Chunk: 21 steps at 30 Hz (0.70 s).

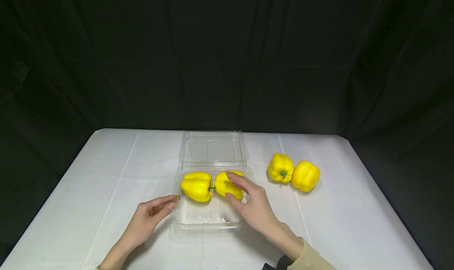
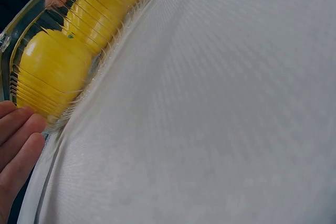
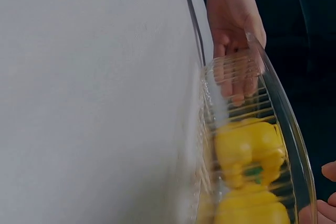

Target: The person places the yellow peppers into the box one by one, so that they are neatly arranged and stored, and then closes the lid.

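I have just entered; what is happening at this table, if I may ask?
Two yellow peppers lie stem to stem in an open clear container. A person's right hand curves over the right pepper; whether it grips is unclear. The left hand is at the container's left edge. Two more peppers sit to the right on the white table.

My right fingers (image 1: pixel 244 181) hide part of one yellow pepper (image 1: pixel 226 186). The right wrist view cuts it below, I believe, and the container's near wall (image 3: pixel 205 191) is blurred.
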Motion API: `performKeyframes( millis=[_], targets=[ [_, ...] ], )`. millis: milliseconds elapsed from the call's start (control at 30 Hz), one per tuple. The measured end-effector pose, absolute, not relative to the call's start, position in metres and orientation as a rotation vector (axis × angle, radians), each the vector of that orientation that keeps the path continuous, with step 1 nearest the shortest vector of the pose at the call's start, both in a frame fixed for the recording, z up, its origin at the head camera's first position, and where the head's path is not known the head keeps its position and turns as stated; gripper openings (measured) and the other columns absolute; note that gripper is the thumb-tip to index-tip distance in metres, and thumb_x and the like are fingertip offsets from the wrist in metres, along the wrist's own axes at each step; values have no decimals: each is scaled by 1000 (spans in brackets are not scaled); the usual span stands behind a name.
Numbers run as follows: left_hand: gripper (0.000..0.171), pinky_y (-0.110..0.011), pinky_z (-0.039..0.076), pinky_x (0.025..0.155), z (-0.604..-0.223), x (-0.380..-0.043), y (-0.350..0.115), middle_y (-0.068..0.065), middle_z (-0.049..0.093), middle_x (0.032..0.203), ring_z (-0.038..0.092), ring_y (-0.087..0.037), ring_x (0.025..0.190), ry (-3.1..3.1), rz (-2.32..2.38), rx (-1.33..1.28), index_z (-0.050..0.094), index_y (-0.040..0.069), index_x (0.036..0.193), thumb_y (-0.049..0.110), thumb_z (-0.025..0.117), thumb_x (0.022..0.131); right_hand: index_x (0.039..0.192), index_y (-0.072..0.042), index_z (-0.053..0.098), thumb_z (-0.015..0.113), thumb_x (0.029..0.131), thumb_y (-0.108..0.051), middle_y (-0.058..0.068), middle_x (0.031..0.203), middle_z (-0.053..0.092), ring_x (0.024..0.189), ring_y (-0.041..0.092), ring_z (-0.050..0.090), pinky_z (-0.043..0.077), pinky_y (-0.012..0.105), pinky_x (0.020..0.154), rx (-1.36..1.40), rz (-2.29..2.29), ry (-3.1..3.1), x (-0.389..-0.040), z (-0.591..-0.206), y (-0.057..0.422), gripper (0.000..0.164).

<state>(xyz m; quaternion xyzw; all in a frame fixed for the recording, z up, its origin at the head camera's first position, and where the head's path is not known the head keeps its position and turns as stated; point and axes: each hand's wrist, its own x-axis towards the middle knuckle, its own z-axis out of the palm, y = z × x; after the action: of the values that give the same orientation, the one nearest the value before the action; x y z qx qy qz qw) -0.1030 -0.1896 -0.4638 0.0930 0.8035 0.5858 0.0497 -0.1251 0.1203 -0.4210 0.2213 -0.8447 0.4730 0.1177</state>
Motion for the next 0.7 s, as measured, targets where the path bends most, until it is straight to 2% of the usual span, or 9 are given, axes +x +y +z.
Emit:
performKeyframes(
  millis=[267,467,567,700],
  targets=[
    [36,-17,52,92,-464,-103,-190,-4,70,127,67,-7,110,2439,1789,277,67,8,128,28,66,98,131,-12,64,79,85,-7,-3,136,64,114,23,67,51,39,102,523,1432,-2437,-120,-418,136,48],
    [35,-19,53,91,-465,-103,-190,-3,70,126,67,-8,110,2453,1786,307,68,9,128,27,66,98,130,-17,65,78,86,-8,-2,130,67,113,26,67,51,38,102,450,1423,-2402,-119,-418,147,47],
    [35,-19,53,91,-465,-103,-190,-2,70,126,68,-8,110,2458,1783,306,68,10,127,28,66,98,130,-18,66,78,87,-9,-1,128,68,111,27,68,50,32,103,420,1408,-2385,-119,-419,151,46],
    [34,-18,53,92,-465,-103,-190,-2,70,126,67,-8,110,2457,1784,303,68,10,127,28,66,98,128,-17,67,79,85,-6,0,126,70,108,31,69,46,19,103,388,1386,-2353,-120,-421,157,46]
  ],
)
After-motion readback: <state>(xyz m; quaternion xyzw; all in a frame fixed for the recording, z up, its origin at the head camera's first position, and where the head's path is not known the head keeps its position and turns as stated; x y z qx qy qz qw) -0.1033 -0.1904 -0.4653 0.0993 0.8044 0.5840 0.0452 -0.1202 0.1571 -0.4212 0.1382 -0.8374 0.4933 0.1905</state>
